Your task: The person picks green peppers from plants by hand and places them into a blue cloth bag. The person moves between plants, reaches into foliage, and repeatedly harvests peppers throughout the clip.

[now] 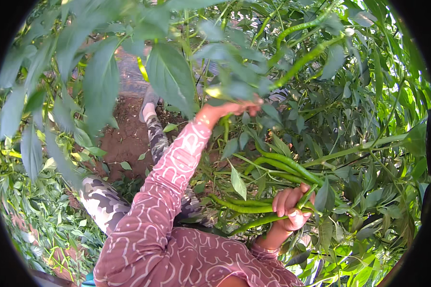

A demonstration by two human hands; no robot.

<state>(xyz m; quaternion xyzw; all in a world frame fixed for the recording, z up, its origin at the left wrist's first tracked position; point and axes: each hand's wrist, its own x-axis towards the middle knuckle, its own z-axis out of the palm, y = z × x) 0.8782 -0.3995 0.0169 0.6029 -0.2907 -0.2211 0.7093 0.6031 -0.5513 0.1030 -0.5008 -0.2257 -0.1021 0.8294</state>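
Note:
Several long green chili peppers (249,208) are bunched in my right hand (292,208), their stem ends between the fingers and their tips pointing left. More long green peppers (291,165) hang just above that hand; whether it also holds these, I cannot tell. My left hand (239,107) reaches in among the pepper plants, higher up and to the left of my right hand. It is blurred and leaves partly cover it, so what its fingers touch is hidden. Near it a small green pepper (226,127) hangs below the wrist. Larger peppers (305,61) hang at the upper right.
Large pepper leaves (170,77) hang close to the camera at the upper left. A thick green stem (359,147) crosses the right side. Bare brown soil (124,143) and dark plastic sheeting (133,73) show between the plants. My camouflage-clad leg (102,202) is at the left.

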